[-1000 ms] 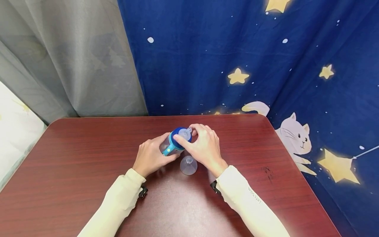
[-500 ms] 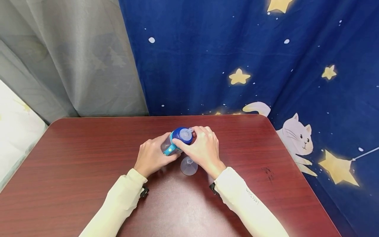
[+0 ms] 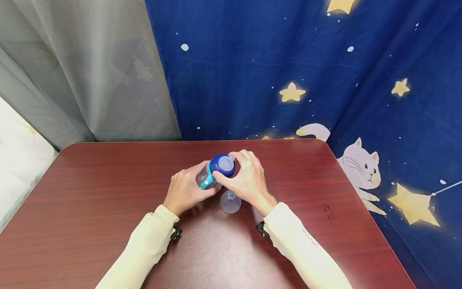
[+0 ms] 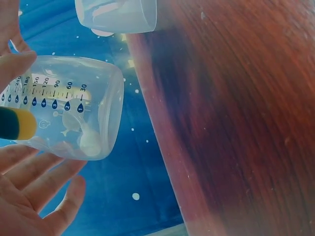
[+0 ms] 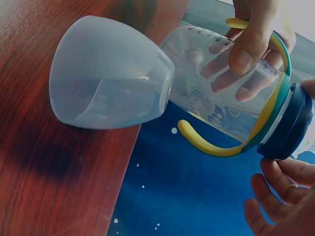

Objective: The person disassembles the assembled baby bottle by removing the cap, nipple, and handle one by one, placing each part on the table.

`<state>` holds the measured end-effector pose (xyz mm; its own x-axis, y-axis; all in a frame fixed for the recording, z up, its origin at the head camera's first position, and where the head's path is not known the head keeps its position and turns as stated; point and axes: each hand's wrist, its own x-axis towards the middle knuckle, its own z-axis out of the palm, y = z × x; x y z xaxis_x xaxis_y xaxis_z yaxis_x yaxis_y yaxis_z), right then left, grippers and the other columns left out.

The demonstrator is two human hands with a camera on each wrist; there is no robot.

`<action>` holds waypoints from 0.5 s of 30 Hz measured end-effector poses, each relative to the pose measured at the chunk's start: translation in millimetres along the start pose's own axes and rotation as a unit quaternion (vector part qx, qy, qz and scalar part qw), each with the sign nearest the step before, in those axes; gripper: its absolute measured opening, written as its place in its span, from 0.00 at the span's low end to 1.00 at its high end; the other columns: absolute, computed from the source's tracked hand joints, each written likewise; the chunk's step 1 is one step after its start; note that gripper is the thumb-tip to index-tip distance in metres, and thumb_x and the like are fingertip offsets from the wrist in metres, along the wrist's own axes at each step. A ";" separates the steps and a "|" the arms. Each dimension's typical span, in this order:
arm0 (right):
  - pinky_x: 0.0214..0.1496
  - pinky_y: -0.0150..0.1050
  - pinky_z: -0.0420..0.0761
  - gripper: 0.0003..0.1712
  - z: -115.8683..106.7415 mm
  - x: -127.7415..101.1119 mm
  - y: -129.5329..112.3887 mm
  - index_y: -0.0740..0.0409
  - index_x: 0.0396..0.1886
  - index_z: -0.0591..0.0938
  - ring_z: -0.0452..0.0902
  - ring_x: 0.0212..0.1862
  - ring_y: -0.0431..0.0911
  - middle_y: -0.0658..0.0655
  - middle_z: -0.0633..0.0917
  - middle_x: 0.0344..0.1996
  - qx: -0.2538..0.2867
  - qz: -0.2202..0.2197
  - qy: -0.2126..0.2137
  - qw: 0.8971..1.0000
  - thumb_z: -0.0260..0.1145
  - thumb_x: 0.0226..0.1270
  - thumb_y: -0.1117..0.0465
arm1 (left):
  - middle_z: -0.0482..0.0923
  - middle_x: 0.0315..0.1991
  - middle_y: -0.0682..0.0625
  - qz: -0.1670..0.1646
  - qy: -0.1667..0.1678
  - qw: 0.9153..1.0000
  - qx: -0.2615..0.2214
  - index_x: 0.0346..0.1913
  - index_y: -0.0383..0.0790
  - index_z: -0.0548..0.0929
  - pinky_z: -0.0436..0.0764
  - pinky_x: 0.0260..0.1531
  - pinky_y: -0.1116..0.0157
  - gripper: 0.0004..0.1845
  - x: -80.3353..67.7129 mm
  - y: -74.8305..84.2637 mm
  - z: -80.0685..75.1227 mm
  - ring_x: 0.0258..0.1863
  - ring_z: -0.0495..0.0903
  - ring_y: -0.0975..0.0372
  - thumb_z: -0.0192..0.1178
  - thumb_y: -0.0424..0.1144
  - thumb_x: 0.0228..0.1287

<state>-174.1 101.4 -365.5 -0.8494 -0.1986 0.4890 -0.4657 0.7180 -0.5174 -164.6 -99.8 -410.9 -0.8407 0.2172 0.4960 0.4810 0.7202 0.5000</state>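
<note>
I'm gripping the tilted bottle [image 4: 66, 110] w/ L hand [image 3: 185, 188] over the table [image 3: 108, 200], R hand [image 3: 249, 178] holding its blue collar [image 5: 290, 125] btwn thumb & fingers. Clear cap [image 3: 230, 202]'s standing close by; if L grip's slipping under any twist, bottle's prob. dropping, knocking cap over.

This place looks like a room in a home, perhaps one for a small child, but I cannot tell it with certainty. A dark blue curtain [image 3: 234, 100] hangs behind the surface [image 3: 108, 172], and it is printed with yellow stars [image 3: 291, 92] and a pale cat [image 3: 361, 166]. Beside it there is a grey curtain [image 3: 119, 88], and at the left edge some whitish material [image 3: 21, 160] is seen. The surface has reddish-brown wood grain and rounded corners. A baby bottle [image 4: 69, 113] with curved handles [image 5: 209, 142] also suits a home.
</note>
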 end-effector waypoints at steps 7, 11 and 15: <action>0.47 0.45 0.75 0.32 -2.2 1.4 -1.6 0.51 0.49 0.83 0.73 0.47 0.44 0.47 0.80 0.40 0.007 -0.012 -0.018 1.000 0.72 0.47 0.39 | 0.86 0.40 0.51 0.004 -0.005 1.000 -0.013 0.60 0.47 0.81 0.80 0.30 0.57 0.39 0.4 -1.8 -0.8 0.32 0.81 0.61 0.77 0.57 0.43; 0.48 0.46 0.75 0.32 -3.9 2.1 -2.2 0.51 0.51 0.83 0.73 0.47 0.44 0.47 0.79 0.41 0.015 -0.019 -0.029 0.999 0.72 0.47 0.41 | 0.86 0.41 0.52 0.003 -0.012 1.000 -0.028 0.61 0.47 0.80 0.79 0.31 0.57 0.38 0.4 -2.8 -0.9 0.33 0.81 0.61 0.77 0.56 0.43; 0.48 0.46 0.76 0.32 -5.4 2.6 -1.3 0.50 0.53 0.82 0.73 0.47 0.44 0.46 0.78 0.42 0.030 -0.026 -0.043 0.998 0.73 0.46 0.44 | 0.86 0.43 0.52 0.002 -0.017 0.999 -0.040 0.61 0.47 0.80 0.80 0.32 0.58 0.38 0.0 -4.2 -0.5 0.34 0.81 0.61 0.77 0.54 0.43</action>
<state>-174.3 103.6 -359.8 -0.8409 -0.2931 0.4550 -0.5214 0.6644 -0.5355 -166.5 -103.2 -412.7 -0.8464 0.2436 0.4736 0.5012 0.6652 0.5534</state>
